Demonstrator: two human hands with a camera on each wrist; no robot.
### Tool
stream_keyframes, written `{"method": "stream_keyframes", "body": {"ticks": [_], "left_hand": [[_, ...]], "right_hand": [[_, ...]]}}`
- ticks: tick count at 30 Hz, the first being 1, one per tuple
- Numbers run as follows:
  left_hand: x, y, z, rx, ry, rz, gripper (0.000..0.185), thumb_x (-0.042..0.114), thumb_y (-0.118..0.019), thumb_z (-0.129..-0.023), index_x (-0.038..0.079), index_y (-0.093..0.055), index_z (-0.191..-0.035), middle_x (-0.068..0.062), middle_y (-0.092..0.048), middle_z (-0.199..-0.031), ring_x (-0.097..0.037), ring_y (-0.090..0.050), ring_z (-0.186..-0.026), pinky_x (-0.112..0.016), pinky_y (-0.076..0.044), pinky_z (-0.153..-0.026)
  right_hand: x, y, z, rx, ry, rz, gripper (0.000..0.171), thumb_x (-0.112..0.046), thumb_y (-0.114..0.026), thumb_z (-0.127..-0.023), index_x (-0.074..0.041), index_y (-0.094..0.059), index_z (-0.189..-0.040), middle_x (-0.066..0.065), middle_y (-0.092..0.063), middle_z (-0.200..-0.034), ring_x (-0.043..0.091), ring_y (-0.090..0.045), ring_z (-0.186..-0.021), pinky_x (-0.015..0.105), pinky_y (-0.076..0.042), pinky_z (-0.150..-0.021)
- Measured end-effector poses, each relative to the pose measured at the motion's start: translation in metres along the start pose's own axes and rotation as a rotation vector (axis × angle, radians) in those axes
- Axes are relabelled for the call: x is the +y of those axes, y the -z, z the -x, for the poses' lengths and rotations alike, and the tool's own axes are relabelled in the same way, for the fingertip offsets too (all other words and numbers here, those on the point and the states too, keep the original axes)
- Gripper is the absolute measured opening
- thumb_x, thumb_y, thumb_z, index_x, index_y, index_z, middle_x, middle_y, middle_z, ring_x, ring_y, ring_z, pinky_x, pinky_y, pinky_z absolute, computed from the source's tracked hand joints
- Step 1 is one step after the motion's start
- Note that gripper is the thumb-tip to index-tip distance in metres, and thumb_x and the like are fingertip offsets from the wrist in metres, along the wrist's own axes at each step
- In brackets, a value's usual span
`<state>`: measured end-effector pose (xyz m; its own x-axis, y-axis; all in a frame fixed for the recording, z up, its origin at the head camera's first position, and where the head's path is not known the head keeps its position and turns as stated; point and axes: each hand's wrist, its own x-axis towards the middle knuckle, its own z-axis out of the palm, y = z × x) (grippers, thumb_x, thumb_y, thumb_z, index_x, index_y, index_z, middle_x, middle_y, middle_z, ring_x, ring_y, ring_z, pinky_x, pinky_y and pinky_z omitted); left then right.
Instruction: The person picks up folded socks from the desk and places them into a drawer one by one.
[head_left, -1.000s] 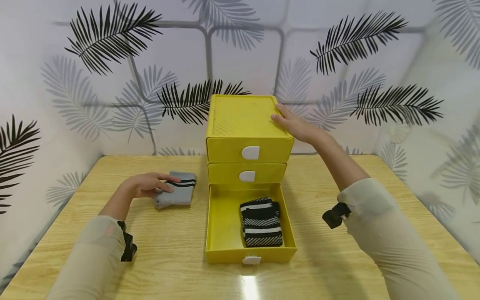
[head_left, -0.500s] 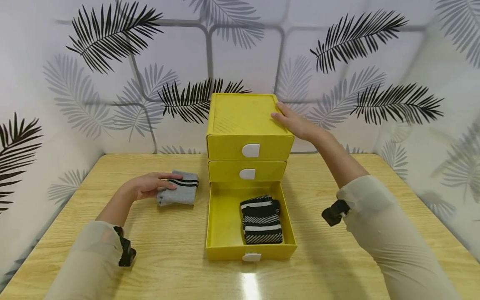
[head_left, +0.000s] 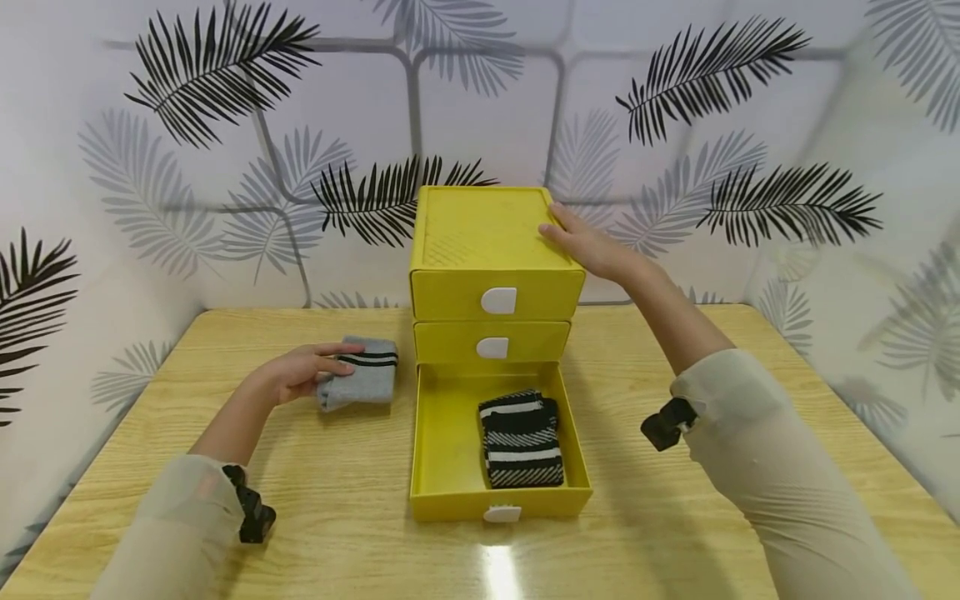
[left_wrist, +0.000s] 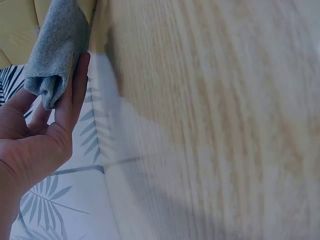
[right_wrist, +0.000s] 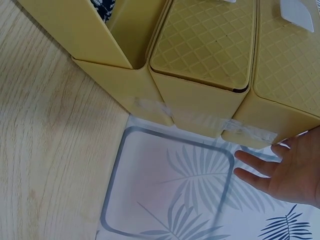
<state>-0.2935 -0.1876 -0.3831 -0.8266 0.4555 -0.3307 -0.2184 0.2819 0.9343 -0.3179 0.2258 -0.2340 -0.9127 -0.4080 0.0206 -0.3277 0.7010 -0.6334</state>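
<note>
Wooden bench (head_left: 337,500) carrying a yellow three-drawer cabinet (head_left: 491,225) at its far middle. The two upper drawers are closed; the bottom drawer (head_left: 450,433) is pulled out toward the person and holds a folded pair of black-and-white striped socks (head_left: 521,440) in its right half, leaving its left half bare.

A folded grey sock (head_left: 360,383), banded with two black stripes at its far end, lies on the bench just beside the cabinet, at about 10 o'clock from the open drawer. Its long axis runs roughly from 12 to 6 o'clock. The bare half of the drawer lies at about 4 o'clock from the sock, close by.

Left hand (head_left: 296,373): the nearer hand to the sock. Its grip is partly closed, thumb on top and fingers (left_wrist: 75,90) against the sock's left edge; the left wrist view shows the fabric pinched.

Right hand (head_left: 592,248): laid flat on the cabinet's top right edge, fingers straight, holding nothing.
</note>
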Motion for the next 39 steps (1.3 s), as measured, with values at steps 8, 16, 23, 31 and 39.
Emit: {"method": "stream_keyframes", "body": {"ticks": [8, 16, 23, 31, 39], "left_hand": [[0.011, -0.008, 0.012, 0.026, -0.017, 0.063, 0.058, 0.009, -0.056, -0.092, 0.007, -0.031, -0.144, -0.015, -0.025, -0.144, -0.002, -0.027, -0.042, -0.016, -0.031, -0.045], [0.024, -0.027, 0.040, 0.023, -0.046, 0.061, 0.060, 0.015, -0.062, -0.089, 0.010, -0.035, -0.143, 0.003, -0.047, -0.091, -0.005, -0.028, -0.048, -0.020, -0.032, -0.049], [0.030, -0.045, 0.063, -0.004, -0.066, 0.090, 0.060, 0.013, -0.062, -0.089, 0.009, -0.036, -0.142, 0.005, -0.019, -0.061, -0.010, -0.019, -0.050, -0.026, -0.021, -0.049], [0.035, -0.061, 0.081, -0.006, -0.078, 0.103, 0.059, 0.014, -0.061, -0.089, 0.009, -0.037, -0.142, 0.008, -0.022, -0.061, -0.009, -0.023, -0.052, -0.024, -0.026, -0.051], [0.037, -0.086, 0.083, -0.082, -0.100, 0.178, 0.058, 0.011, -0.061, -0.088, 0.009, -0.038, -0.141, -0.007, -0.053, -0.108, -0.014, -0.056, -0.078, -0.028, -0.049, -0.067]], "right_hand": [[0.001, 0.000, -0.001, 0.003, -0.003, 0.010, 0.069, -0.043, -0.028, -0.099, -0.004, 0.004, -0.147, 0.011, 0.006, -0.152, 0.020, 0.006, -0.136, 0.039, 0.001, -0.108], [0.002, 0.000, -0.002, 0.000, -0.003, 0.008, 0.069, -0.043, -0.027, -0.099, -0.004, 0.004, -0.147, 0.010, 0.006, -0.152, 0.020, 0.007, -0.136, 0.038, 0.001, -0.108], [0.002, 0.000, -0.002, -0.008, -0.008, 0.006, 0.070, -0.045, -0.027, -0.099, -0.005, 0.005, -0.147, 0.009, 0.007, -0.152, 0.020, 0.008, -0.136, 0.039, 0.001, -0.108], [0.000, 0.001, -0.002, -0.012, -0.016, 0.011, 0.070, -0.045, -0.026, -0.099, -0.006, 0.006, -0.147, 0.008, 0.008, -0.152, 0.020, 0.008, -0.136, 0.040, 0.002, -0.108], [0.001, -0.001, -0.003, -0.014, -0.004, 0.006, 0.070, -0.044, -0.027, -0.099, -0.004, 0.005, -0.147, 0.010, 0.007, -0.152, 0.021, 0.007, -0.136, 0.039, 0.001, -0.108]]}}
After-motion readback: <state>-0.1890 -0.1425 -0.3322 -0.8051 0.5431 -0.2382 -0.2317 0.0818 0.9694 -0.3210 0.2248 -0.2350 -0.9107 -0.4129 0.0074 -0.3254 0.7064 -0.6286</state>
